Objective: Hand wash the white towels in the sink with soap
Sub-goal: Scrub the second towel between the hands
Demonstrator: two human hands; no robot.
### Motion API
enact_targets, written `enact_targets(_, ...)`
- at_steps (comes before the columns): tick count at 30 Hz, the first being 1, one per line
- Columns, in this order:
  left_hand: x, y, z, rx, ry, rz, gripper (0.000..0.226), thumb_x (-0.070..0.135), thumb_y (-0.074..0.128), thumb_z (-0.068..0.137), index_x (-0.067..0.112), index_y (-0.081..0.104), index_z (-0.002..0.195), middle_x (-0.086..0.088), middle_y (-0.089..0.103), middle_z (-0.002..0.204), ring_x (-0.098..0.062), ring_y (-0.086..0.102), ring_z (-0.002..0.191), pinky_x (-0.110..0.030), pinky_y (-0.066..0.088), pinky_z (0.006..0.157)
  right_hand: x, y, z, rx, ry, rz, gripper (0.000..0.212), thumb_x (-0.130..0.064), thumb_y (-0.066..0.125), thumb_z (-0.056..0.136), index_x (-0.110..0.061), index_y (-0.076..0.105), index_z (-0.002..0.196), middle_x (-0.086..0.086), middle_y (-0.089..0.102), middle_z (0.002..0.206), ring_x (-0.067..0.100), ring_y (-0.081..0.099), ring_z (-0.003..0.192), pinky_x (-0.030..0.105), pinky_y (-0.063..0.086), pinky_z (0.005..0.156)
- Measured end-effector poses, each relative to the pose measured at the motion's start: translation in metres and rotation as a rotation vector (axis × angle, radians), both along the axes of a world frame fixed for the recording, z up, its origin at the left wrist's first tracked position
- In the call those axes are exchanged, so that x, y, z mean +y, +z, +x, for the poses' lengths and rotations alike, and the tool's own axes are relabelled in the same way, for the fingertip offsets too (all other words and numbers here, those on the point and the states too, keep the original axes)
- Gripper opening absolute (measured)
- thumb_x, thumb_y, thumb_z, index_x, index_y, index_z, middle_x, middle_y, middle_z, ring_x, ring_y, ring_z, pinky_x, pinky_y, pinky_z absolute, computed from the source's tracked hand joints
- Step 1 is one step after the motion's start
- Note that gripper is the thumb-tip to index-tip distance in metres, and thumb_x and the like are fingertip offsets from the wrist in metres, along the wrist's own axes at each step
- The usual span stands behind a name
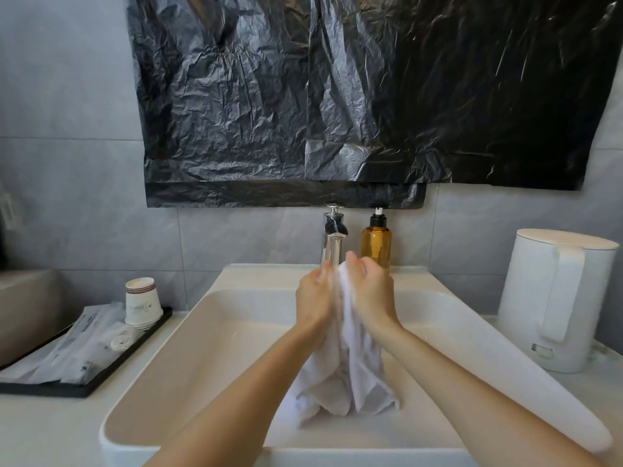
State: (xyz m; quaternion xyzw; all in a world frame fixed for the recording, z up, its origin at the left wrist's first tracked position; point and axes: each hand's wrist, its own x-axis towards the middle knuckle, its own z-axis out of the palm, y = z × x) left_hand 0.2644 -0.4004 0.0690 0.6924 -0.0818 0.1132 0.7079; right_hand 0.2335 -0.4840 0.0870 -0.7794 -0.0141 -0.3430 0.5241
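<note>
A wet white towel (pixel 350 372) hangs bunched over the white sink (pixel 188 335), its lower folds lying in the basin. My left hand (pixel 315 294) and my right hand (pixel 369 286) grip its upper end between them, palms facing each other, just below the chrome faucet (pixel 333 237). An amber soap pump bottle (pixel 376 241) stands right of the faucet on the sink's back ledge. I cannot tell whether water is running.
A black tray (pixel 101 375) with wrapped toiletries and stacked paper cups (pixel 141 303) sits left of the sink. A white kettle (pixel 556 298) stands at the right. Black plastic sheeting (pixel 337 96) covers the wall above.
</note>
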Motion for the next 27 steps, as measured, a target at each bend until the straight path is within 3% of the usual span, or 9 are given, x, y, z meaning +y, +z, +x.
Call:
enact_targets(2, -0.002, -0.001, -0.005, 0.002, -0.06, -0.003, 0.046, 0.045, 0.044, 0.095, 0.005, 0.06, 0.077, -0.008, 0.057, 0.067, -0.019, 0.053, 0.065, -0.032, 0.04, 0.063, -0.004, 0.0, 0.0, 0.011, -0.062, 0.044, 0.039, -0.035, 0.044, 0.1, -0.011, 0.049, 0.069, -0.003, 0.05, 0.062, 0.007, 0.045, 0.058, 0.017, 0.032, 0.051)
enact_targets(6, 0.003, 0.004, -0.002, 0.058, -0.037, -0.027, 0.038, 0.025, 0.046, 0.1, 0.012, 0.047, 0.064, 0.001, 0.048, 0.053, -0.018, 0.045, 0.057, -0.023, 0.037, 0.053, 0.006, -0.017, -0.014, -0.031, 0.108, -0.09, 0.038, -0.034, 0.049, 0.098, -0.013, 0.049, 0.067, -0.005, 0.049, 0.058, 0.006, 0.043, 0.054, 0.021, 0.033, 0.051)
enact_targets(11, -0.001, 0.009, -0.009, 0.103, -0.122, -0.034, 0.032, 0.037, 0.046, 0.096, 0.012, 0.056, 0.079, -0.01, 0.051, 0.071, -0.021, 0.05, 0.069, -0.032, 0.038, 0.066, -0.004, 0.003, 0.0, 0.013, -0.048, 0.06, 0.041, -0.034, 0.041, 0.101, -0.012, 0.043, 0.066, 0.0, 0.048, 0.062, 0.016, 0.045, 0.062, 0.027, 0.033, 0.054)
enact_targets(15, 0.006, 0.013, 0.002, 0.058, 0.046, 0.007, 0.041, 0.025, 0.044, 0.101, 0.014, 0.048, 0.062, -0.004, 0.054, 0.06, -0.023, 0.05, 0.062, -0.031, 0.04, 0.064, 0.011, -0.011, -0.011, -0.052, 0.135, -0.152, 0.039, -0.038, 0.049, 0.098, -0.018, 0.042, 0.066, -0.009, 0.048, 0.053, 0.004, 0.043, 0.052, 0.023, 0.033, 0.051)
enact_targets(19, -0.004, 0.012, -0.009, 0.088, -0.093, -0.029, 0.044, 0.037, 0.043, 0.101, 0.006, 0.067, 0.084, -0.012, 0.065, 0.073, -0.027, 0.063, 0.073, -0.037, 0.049, 0.071, -0.003, 0.006, 0.007, 0.059, -0.036, -0.054, 0.042, -0.035, 0.041, 0.101, -0.016, 0.038, 0.064, -0.005, 0.043, 0.059, 0.015, 0.045, 0.063, 0.03, 0.033, 0.059)
enact_targets(21, -0.007, 0.008, -0.01, 0.079, -0.098, -0.048, 0.045, 0.036, 0.044, 0.101, 0.015, 0.069, 0.071, -0.006, 0.063, 0.065, -0.023, 0.06, 0.066, -0.035, 0.046, 0.067, -0.002, -0.001, 0.0, 0.036, -0.044, -0.075, 0.04, -0.036, 0.041, 0.101, -0.017, 0.039, 0.066, -0.002, 0.045, 0.062, 0.018, 0.046, 0.063, 0.035, 0.034, 0.061)
enact_targets(23, -0.003, 0.008, -0.007, 0.067, 0.002, -0.034, 0.049, 0.028, 0.046, 0.1, 0.018, 0.053, 0.053, 0.003, 0.052, 0.05, -0.019, 0.048, 0.056, -0.03, 0.04, 0.06, 0.007, -0.011, -0.012, -0.045, 0.029, -0.155, 0.038, -0.034, 0.043, 0.101, -0.02, 0.038, 0.066, -0.006, 0.045, 0.058, 0.007, 0.044, 0.055, 0.03, 0.035, 0.056)
enact_targets(25, 0.001, 0.01, -0.006, 0.067, 0.059, -0.029, 0.043, 0.028, 0.045, 0.1, 0.016, 0.048, 0.059, 0.001, 0.051, 0.052, -0.022, 0.047, 0.059, -0.031, 0.039, 0.061, 0.011, -0.01, -0.013, -0.052, 0.068, -0.162, 0.039, -0.03, 0.042, 0.101, -0.021, 0.038, 0.064, -0.007, 0.043, 0.056, 0.004, 0.043, 0.052, 0.023, 0.033, 0.052)
enact_targets(27, 0.0, 0.012, -0.013, 0.069, -0.02, -0.046, 0.043, 0.035, 0.042, 0.101, 0.009, 0.058, 0.072, -0.006, 0.058, 0.064, -0.022, 0.055, 0.065, -0.032, 0.042, 0.064, 0.004, 0.001, 0.001, 0.016, 0.006, -0.082, 0.04, -0.029, 0.039, 0.102, -0.017, 0.041, 0.065, -0.002, 0.046, 0.06, 0.011, 0.046, 0.061, 0.03, 0.032, 0.057)
